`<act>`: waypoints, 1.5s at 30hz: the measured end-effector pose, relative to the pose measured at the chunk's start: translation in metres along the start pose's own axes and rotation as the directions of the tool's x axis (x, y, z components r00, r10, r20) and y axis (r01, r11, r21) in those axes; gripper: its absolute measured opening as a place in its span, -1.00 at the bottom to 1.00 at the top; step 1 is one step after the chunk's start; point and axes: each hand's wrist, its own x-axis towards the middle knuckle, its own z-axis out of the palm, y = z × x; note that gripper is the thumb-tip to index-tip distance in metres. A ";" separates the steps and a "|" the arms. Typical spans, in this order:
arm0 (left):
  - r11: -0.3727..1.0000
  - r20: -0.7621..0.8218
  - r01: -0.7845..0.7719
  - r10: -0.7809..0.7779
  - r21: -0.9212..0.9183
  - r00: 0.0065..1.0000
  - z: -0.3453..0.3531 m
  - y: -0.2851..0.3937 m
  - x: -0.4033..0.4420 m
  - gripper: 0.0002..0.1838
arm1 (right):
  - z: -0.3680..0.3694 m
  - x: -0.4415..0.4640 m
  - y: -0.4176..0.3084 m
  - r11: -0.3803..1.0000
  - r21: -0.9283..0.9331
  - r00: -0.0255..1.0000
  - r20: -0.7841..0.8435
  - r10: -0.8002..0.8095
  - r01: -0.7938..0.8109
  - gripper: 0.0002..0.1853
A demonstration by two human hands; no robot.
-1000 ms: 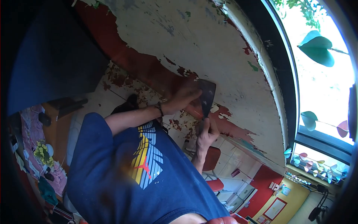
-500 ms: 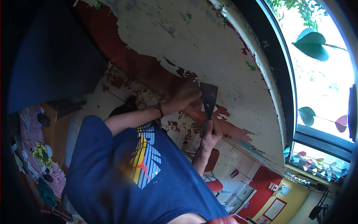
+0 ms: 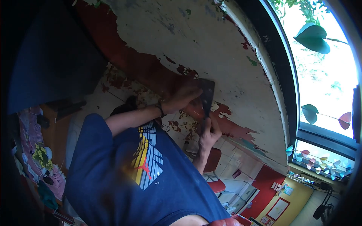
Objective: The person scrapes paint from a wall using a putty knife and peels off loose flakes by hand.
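Note:
My right hand (image 3: 209, 132) is closed round the handle of a dark scraper (image 3: 207, 92), whose wide blade lies against the wall. Beside the blade's left edge, my left hand (image 3: 186, 95) rests on the red paint (image 3: 149, 71) with its fingers stretched out; the fingertips are dim and partly hard to make out. A dark band circles the left wrist. Around both hands the wall (image 3: 233, 75) shows a pale surface with ragged, peeling red edges.
Paint flakes litter the tiled floor (image 3: 117, 81) below. A red chair (image 3: 213, 160) stands behind the right forearm. At the right is a window (image 3: 320, 75) with hanging paper leaves. A wooden cabinet (image 3: 56, 130) and pink cloth (image 3: 56, 180) are at the left.
The scraper and my right hand shifted right, away from the left hand, then came back left beside it. My left hand has stayed in nearly the same place on the wall.

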 end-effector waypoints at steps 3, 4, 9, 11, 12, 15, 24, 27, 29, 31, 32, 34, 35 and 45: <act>0.999 -0.010 -0.012 0.012 0.039 1.000 -0.004 0.003 0.002 -0.57 | -0.003 0.001 -0.001 0.998 0.049 0.999 -0.020 0.042 -0.041 -0.71; 0.999 -0.019 0.035 -0.035 0.010 0.999 -0.001 0.004 0.001 -0.56 | 0.003 0.001 0.003 0.998 0.026 0.998 -0.013 0.060 -0.060 -0.71; 1.000 0.000 -0.011 0.011 0.014 1.000 0.000 0.010 -0.004 -0.56 | 0.004 -0.003 0.000 0.999 -0.017 0.998 -0.053 0.032 -0.033 -0.71; 0.996 0.001 -0.040 0.040 0.075 0.999 -0.002 0.012 -0.002 -0.57 | -0.002 0.002 0.000 0.995 0.089 0.998 -0.041 0.051 -0.048 -0.71; 0.997 -0.010 -0.025 0.026 0.066 1.000 -0.001 0.012 -0.004 -0.57 | 0.001 0.001 -0.001 0.995 0.088 0.998 -0.047 0.050 -0.046 -0.71; 0.998 -0.013 -0.040 0.040 0.041 0.999 0.001 0.011 -0.001 -0.58 | 0.005 0.004 -0.004 0.996 0.017 0.996 -0.009 0.089 -0.089 -0.71; 0.998 0.010 0.021 -0.022 0.056 1.000 -0.001 0.014 -0.010 -0.63 | 0.009 0.003 0.004 0.998 0.042 0.999 0.005 0.053 -0.053 -0.72; 0.998 0.000 -0.002 0.002 0.059 1.000 0.002 0.015 -0.012 -0.64 | 0.002 0.000 -0.011 0.999 0.002 0.995 -0.093 0.035 -0.035 -0.74; 1.000 0.002 -0.016 0.016 0.025 1.000 0.001 0.018 -0.012 -0.65 | 0.000 0.002 -0.015 0.997 0.009 0.993 -0.093 0.076 -0.076 -0.76; 0.997 0.029 0.040 -0.042 0.068 0.999 -0.002 0.021 -0.011 -0.66 | 0.007 0.004 -0.011 0.999 0.008 0.997 -0.056 0.053 -0.053 -0.76; 0.997 0.031 0.038 -0.040 0.062 0.999 -0.002 0.019 -0.008 -0.66 | 0.010 0.004 -0.009 0.999 0.009 0.999 -0.007 0.035 -0.035 -0.75; 1.000 0.048 0.007 -0.007 0.015 0.999 -0.002 0.018 -0.008 -0.65 | 0.008 0.001 -0.011 0.999 0.013 0.999 -0.020 0.042 -0.042 -0.76; 1.000 0.049 0.010 -0.011 0.019 0.999 0.001 0.017 -0.010 -0.65 | 0.000 -0.002 -0.010 0.999 0.001 0.998 -0.046 0.046 -0.046 -0.76; 0.998 -0.004 0.039 -0.039 0.043 0.999 0.007 0.020 -0.014 -0.62 | -0.007 0.003 -0.010 0.996 -0.010 0.995 -0.050 0.091 -0.092 -0.74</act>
